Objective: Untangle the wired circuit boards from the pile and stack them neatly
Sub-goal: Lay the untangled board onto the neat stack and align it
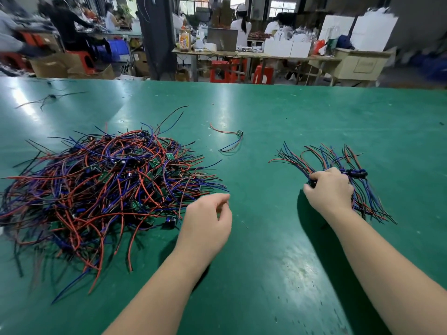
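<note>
Well, at the far left of the green table a few stray wires lie well apart from everything else. Nearer, the pile of wired circuit boards fills the left side: red, blue and black leads cross each other, and small green boards show between them. Just beside its right edge hovers the left hand, with the fingers loosely curled and the thumb near the forefinger; I see nothing in it. Farther back, between the two hands, one loose board lies alone with its leads bent. On the right, the right hand grips the stack at the middle, where the boards are gathered. The leads fan out both away from the person and toward them.

The step in hand looks like fetching the next piece while the stack is kept in place. To do it well, I would choose a board lying on top at the pile's near edge. I would pinch the board itself, not a lead, and lift it slowly with a little shaking, so that crossed wires slide off and do not drag their neighbours. The right hand should keep the boards aligned.

Some things are hard to tell. The right hand covers most of the stack, so its boards cannot be counted. The pile's left edge is cut off and blurred.
</note>
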The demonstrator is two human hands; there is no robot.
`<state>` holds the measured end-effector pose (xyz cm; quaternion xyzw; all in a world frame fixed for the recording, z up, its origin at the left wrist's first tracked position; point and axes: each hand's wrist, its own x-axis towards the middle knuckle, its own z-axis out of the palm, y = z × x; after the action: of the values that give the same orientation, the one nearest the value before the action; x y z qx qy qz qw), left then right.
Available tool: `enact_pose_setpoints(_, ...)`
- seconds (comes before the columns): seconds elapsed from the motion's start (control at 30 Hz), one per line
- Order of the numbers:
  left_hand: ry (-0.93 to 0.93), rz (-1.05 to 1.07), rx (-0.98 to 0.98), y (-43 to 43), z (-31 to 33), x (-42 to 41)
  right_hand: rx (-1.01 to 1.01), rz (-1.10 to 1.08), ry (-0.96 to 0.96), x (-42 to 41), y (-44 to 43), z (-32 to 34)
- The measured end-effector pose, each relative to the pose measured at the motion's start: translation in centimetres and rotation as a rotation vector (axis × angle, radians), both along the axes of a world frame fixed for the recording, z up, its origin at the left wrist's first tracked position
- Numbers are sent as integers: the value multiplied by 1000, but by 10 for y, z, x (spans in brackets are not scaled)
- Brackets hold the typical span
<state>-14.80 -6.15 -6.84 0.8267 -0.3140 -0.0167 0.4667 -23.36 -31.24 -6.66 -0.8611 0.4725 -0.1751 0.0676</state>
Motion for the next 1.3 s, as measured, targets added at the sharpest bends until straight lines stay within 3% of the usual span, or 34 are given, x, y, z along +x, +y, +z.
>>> enact_pose_setpoints(0.03,-184,35,42,4,2,4,-3,-9,10,2,7,2)
enact_pose_setpoints(0.1,-345,104,179,11,5,14,44,26,-21,6,24,5)
enact_pose_setpoints(0.23,-235,207,584,18,6,15,184,154,-30,13,60,9)
enact_pose_setpoints(0.33,-229,180,702,19,6,13,232,244,-22,12,80,5)
enact_pose_setpoints(0.47,-206,126,523,20,8,21,263,324,-39,9,93,0)
enact_pose_setpoints(0.6,-283,-2,-31,14,17,11,362,459,-232,5,105,10)
enact_pose_setpoints(0.7,-17,-102,-405,9,20,-6,825,773,-238,0,123,21)
enact_pose_setpoints(0.77,218,-189,-585,5,23,-13,1074,958,-353,-3,134,24)
enact_pose_setpoints(0.87,361,-245,-744,2,27,-14,1108,974,-613,1,139,24)
enact_pose_setpoints(0.93,316,-190,-748,3,27,-13,1106,894,-730,4,138,24)
enact_pose_setpoints(1.1,-131,-3,-437,6,23,-13,1238,628,-987,7,128,21)
enact_pose_setpoints(1.3,-119,-88,-146,4,12,-10,1241,568,-1044,4,124,20)
